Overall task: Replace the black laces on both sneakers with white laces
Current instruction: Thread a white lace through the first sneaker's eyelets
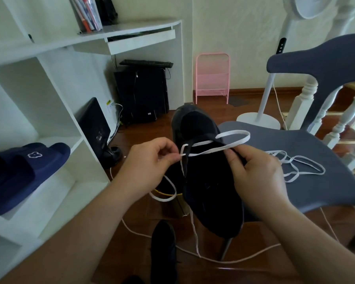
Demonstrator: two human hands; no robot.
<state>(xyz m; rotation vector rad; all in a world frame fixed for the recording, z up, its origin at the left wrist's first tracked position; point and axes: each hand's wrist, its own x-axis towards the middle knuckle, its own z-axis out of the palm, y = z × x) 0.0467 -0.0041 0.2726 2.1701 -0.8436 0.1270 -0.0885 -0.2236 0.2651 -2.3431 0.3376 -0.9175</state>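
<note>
Black sneaker [205, 175] held up between both hands, toe pointing away, over front edge of grey chair [307, 152]. Left hand [150, 162]: thumb + forefinger pinch white lace [219, 149] at an eyelet on shoe's left side. Right hand [256, 173]: fingers curled round shoe's right side, lace crossing over them. Lace runs across tongue w/ loop near toe. Second white lace [299, 167] lies loose on chair seat. Second black sneaker [164, 249] on floor below. Blue slippers [21, 169] on white shelf [55, 193] at left.
</note>
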